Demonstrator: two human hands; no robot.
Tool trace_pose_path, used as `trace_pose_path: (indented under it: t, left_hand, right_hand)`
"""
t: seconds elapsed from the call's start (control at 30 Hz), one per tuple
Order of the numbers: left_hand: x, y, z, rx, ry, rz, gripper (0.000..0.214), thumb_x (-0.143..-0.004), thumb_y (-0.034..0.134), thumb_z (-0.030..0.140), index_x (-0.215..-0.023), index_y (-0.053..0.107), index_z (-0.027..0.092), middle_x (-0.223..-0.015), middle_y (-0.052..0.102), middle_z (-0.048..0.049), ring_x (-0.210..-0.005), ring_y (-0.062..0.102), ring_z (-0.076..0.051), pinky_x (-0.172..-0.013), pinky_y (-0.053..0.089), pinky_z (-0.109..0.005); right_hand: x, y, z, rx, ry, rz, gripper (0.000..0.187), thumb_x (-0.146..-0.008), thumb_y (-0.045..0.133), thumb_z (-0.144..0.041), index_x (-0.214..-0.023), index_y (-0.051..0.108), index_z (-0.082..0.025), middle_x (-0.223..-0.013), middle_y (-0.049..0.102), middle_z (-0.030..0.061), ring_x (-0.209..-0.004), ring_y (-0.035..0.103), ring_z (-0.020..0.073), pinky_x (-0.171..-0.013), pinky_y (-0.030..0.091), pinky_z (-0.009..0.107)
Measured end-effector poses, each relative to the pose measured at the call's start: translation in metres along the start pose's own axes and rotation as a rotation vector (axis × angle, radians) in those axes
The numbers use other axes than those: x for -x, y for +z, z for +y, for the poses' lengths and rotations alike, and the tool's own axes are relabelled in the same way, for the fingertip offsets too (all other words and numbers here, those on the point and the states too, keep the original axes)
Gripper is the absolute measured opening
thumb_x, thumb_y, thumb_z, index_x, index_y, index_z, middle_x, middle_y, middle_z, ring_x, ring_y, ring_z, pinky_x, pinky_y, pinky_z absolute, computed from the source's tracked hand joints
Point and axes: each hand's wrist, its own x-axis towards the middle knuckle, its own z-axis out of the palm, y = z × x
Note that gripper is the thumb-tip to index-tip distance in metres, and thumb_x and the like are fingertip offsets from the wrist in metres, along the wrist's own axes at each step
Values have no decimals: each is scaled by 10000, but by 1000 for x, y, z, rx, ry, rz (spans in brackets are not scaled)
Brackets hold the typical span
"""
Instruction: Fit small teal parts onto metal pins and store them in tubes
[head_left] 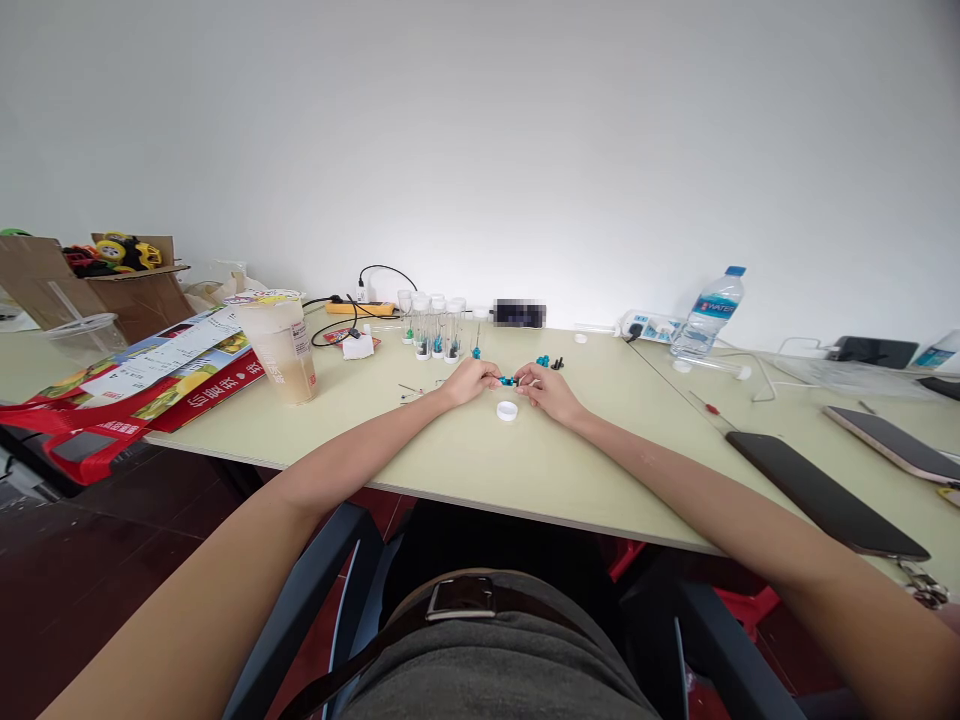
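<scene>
The left hand (468, 381) pinches one end of a small blue piece (508, 381) and the right hand (551, 392) the other, so it sits between their fingertips. Nearer the body, a white cap (507, 411) rests on the tabletop (480, 462); loose blue parts (542, 361) lie beyond the right hand.

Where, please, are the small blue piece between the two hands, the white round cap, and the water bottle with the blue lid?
small blue piece (508, 381): head view, on its bright middle part
white round cap (507, 411): head view, on its middle
water bottle (709, 309): head view, on its label
</scene>
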Motion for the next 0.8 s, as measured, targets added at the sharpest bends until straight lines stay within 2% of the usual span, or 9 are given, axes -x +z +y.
trace_pose_path:
  t: [0.37,0.63,0.8]
  left_hand:
    - [0,-1,1,-4,8,0,148,-762,528,189,-732,658,126,-655,635,-10,-605,513,-100,-601,365,-217]
    - [0,-1,2,8,3,-3,148,-760,526,178,-756,663,123,-653,635,-14,-626,531,-107,-631,380,-221]
    - [0,-1,2,-7,-2,0,152,-763,523,198,-750,657,129,-651,631,-11,-628,526,-110,-619,374,-223]
  right_hand:
    - [1,0,-4,-15,9,-13,190,-746,533,-312,-904,548,-208,-718,546,-26,-472,472,85,-478,377,246]
    - [1,0,-3,8,0,-13,195,-754,528,-327,-898,558,-199,-757,559,-11,-468,468,81,-488,386,250]
    - [0,1,-1,-11,7,20,211,-736,548,-320,-912,535,-202,-764,550,-16,-465,469,74,-468,381,236]
